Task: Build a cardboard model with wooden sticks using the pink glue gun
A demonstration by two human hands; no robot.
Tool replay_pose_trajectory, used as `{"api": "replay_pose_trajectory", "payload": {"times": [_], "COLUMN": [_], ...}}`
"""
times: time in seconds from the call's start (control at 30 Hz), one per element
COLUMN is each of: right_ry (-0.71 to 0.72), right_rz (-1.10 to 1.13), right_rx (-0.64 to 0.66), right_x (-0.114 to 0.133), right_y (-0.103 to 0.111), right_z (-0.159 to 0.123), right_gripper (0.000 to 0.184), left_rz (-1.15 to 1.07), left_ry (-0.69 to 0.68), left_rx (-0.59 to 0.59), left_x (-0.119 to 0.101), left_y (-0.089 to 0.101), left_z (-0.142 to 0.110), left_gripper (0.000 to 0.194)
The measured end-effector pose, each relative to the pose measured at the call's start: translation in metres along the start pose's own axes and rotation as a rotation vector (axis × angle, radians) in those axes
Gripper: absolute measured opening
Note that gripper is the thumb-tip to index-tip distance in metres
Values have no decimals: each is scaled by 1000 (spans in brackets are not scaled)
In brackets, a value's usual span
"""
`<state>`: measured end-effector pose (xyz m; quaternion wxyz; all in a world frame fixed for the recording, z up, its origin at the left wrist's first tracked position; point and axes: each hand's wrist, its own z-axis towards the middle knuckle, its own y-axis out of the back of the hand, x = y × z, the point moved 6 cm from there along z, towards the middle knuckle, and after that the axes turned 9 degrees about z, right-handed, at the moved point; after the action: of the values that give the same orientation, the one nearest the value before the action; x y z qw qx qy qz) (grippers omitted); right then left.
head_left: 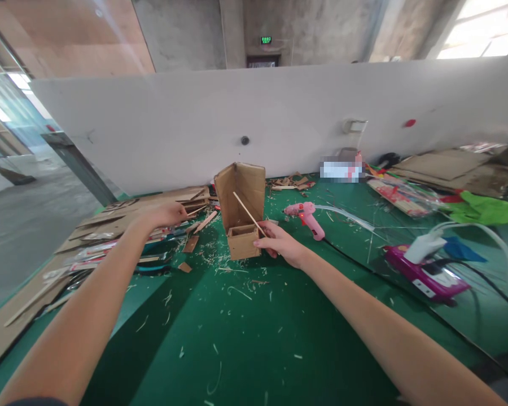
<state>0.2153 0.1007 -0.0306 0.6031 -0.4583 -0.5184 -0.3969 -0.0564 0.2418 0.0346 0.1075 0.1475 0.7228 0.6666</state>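
A small cardboard box model [241, 214] with tall upright back flaps stands on the green cutting mat [245, 327]. My right hand [279, 243] rests just right of it, fingers pinched on a thin wooden stick [248, 213] that slants up across the box. My left hand [166, 215] reaches out to the left over a pile of cardboard strips and sticks [195, 217], fingers curled at the pieces; whether it grips one I cannot make out.
A pink glue gun [308, 217] lies right of the box. A magenta power strip [427, 277] with a white plug and cables sits further right. Flat cardboard sheets [110, 223] lie left, packets and cardboard at the back right. A white partition wall [279, 118] bounds the table.
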Motion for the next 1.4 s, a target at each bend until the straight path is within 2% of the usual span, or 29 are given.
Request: {"api": "replay_pose_trajectory", "payload": {"times": [0.13, 0.3, 0.43, 0.53, 0.63, 0.73, 0.83, 0.93, 1.0, 1.1, 1.17, 1.23, 1.33, 1.4], "right_ry": [5, 8, -2, 14, 103, 123, 107, 114, 111, 90, 91, 125, 196, 246], "right_rz": [1, 14, -9, -78, -144, -237, -304, -327, -359, -400, -405, -379, -347, -438], "right_rx": [8, 0, -6, 8, 45, 46, 75, 160, 192, 197, 165, 94, -48, -118], "right_x": [-1, -4, -4, -2, 2, 3, 2, 2, 3, 6, 10, 17, 23, 24], "right_y": [0, 2, 1, -1, -5, -3, -1, -3, -4, -4, -3, 0, 10, 15], "right_z": [0, 1, 2, 5, 7, 5, 2, -2, -4, -7, -8, -7, -2, 1], "right_gripper": [47, 49, 49, 51, 56, 62, 66, 64, 62, 69, 74, 69, 44, 26], "left_rz": [71, 61, 6, -27, -261, -553, -725, -877, -989, -1050, -1076, -1086, -945, -740], "left_ry": [26, 44, 64, 86, 145, 207, 193, 132, 1, -188, -237, -218, -162, -197], "left_rx": [94, 62, 22, 3, -51, -180, -345, -441, -477, -539, -549, -538, -482, -384], "left_x": [13, 24, 24, 21, 19, 14, -2, -31, -55, -85, -97, -101, -103, -109], "left_y": [10, 26, 36, 38, 37, 31, 20, 2, -5, -4, -2, -2, -6, -13], "left_z": [-19, -42, -63, -77, -85, -85, -81, -81, -86, -97, -101, -101, -97, -94], "left_gripper": [27, 26, 31, 26, 26, 25, 16, 30, 33, 20, 23, 24, 29, 45]}}
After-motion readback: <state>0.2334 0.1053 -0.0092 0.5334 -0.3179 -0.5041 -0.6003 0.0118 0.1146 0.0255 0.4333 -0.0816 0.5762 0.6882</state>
